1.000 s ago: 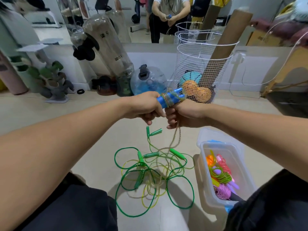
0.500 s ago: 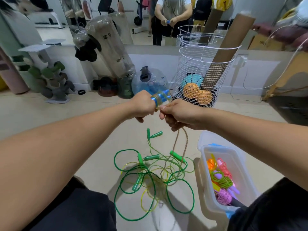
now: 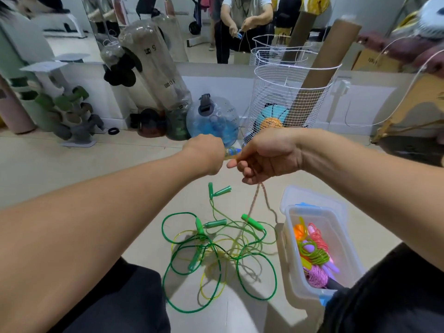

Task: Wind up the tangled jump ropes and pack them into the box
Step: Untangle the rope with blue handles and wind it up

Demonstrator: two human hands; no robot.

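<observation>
My left hand [image 3: 203,156] grips the blue jump-rope handles [image 3: 232,151], which are mostly hidden behind it and wrapped with turns of cord. My right hand [image 3: 266,156] pinches the tan cord [image 3: 260,195] beside the handles; the cord hangs down from it to the floor. Below my hands lies a tangle of green and yellow jump ropes [image 3: 216,251] with green handles. At the right stands the clear plastic box [image 3: 341,234], holding wound ropes in orange, pink, green and purple.
A white wire basket [image 3: 288,97] with a cardboard tube and balls stands against the wall behind my hands. Big clear water bottles [image 3: 153,68] and a blue jug [image 3: 211,121] stand to its left. My dark-clothed knees frame the floor space.
My right hand has come over and round the handles, laying the tan cord round them. The blue handles now show less past my left hand. The camera has tilted slightly.
</observation>
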